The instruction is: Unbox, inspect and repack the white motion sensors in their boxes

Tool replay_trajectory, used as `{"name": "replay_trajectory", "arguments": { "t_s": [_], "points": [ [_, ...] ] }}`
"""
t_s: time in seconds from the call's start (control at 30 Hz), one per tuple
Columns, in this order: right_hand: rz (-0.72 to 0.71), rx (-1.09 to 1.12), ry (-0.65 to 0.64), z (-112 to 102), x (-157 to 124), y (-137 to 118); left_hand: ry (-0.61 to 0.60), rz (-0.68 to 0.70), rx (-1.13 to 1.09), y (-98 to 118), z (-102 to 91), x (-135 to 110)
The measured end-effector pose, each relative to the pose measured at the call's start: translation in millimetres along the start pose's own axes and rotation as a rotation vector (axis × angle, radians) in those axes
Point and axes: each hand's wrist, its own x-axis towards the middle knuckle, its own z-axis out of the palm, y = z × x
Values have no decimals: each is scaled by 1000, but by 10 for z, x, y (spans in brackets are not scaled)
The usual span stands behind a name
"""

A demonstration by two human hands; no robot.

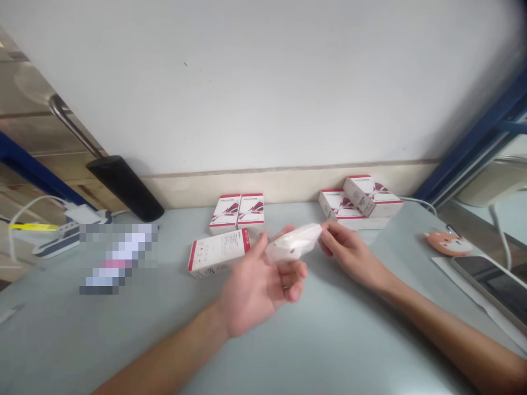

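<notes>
The white plastic object (293, 243) at the centre of the frame looks smooth, with a soft sheen. The cardboard boxes (218, 253) around it show a glossy coated finish, the tabletop (135, 340) is smooth matt laminate, and at the upper left a polished metal rod (74, 125) meets a matt black plastic grip (124, 187).

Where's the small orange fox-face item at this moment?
In the head view, the orange fox-face item lies toward the right of the grey desktop, off to the side of the right hand and just beyond the dark-screened device.
</notes>
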Motion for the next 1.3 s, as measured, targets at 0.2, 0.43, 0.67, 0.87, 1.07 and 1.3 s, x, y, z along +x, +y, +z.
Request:
{"name": "replay_trajectory", "arguments": {
  "t_s": [0.2, 0.43, 0.67, 0.87, 1.07, 1.3],
  "points": [
    [42, 8, -24, 5, -12, -28, 26, 73, 273, -72, -43, 7],
    [-89, -24, 31, 10, -33, 33, 226, 288, 658, -119, -5, 66],
    [1, 84, 66, -14, -25, -21, 335, 441, 849, -130, 90, 10],
    [79, 217, 55, -59, 20, -30, 295, 326, 568, -146, 29, 47],
    [218, 571, -46, -31, 17, -56, 48, 195, 358, -35, 15, 51],
    [321, 660, -7, -51, 55, -47, -39, 202, 483, -89, -26, 14]
  ]
}}
